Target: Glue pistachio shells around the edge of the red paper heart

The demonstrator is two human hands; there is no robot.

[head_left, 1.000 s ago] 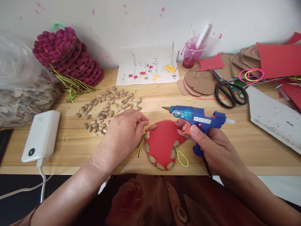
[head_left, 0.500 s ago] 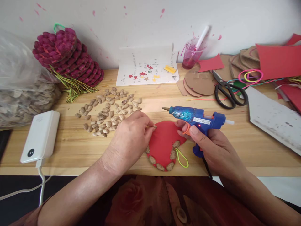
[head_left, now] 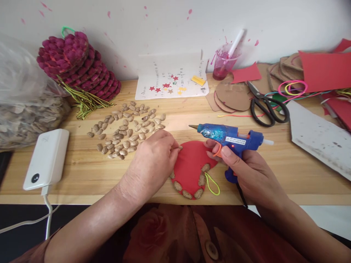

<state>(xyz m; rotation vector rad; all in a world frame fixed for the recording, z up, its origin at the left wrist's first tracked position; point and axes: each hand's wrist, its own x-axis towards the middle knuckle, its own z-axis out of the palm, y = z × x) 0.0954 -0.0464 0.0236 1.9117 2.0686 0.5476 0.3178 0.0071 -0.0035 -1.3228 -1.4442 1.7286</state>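
A red heart-shaped piece [head_left: 189, 160] lies on the table, with several peanut shells [head_left: 187, 194] fixed along its lower edge and both sides. My left hand [head_left: 156, 160] is closed at its upper left edge, fingertips pinching a peanut shell [head_left: 180, 147] against the rim; only the shell's tip shows. My right hand [head_left: 246, 168] grips a blue glue gun [head_left: 219, 134] by its handle, fingers by the orange trigger. Its nozzle points left, above the heart, and a red light glows on its body. A yellow-green cord loop [head_left: 212, 184] sticks out at the heart's right.
Loose peanut shells [head_left: 126, 133] are spread left of the heart. Black-handled scissors [head_left: 267, 106] and cardboard discs [head_left: 233, 96] lie behind the glue gun. A white power bank [head_left: 48, 159], a plastic bag of shells [head_left: 30, 113] and magenta shell-covered pieces [head_left: 65, 54] stand at left.
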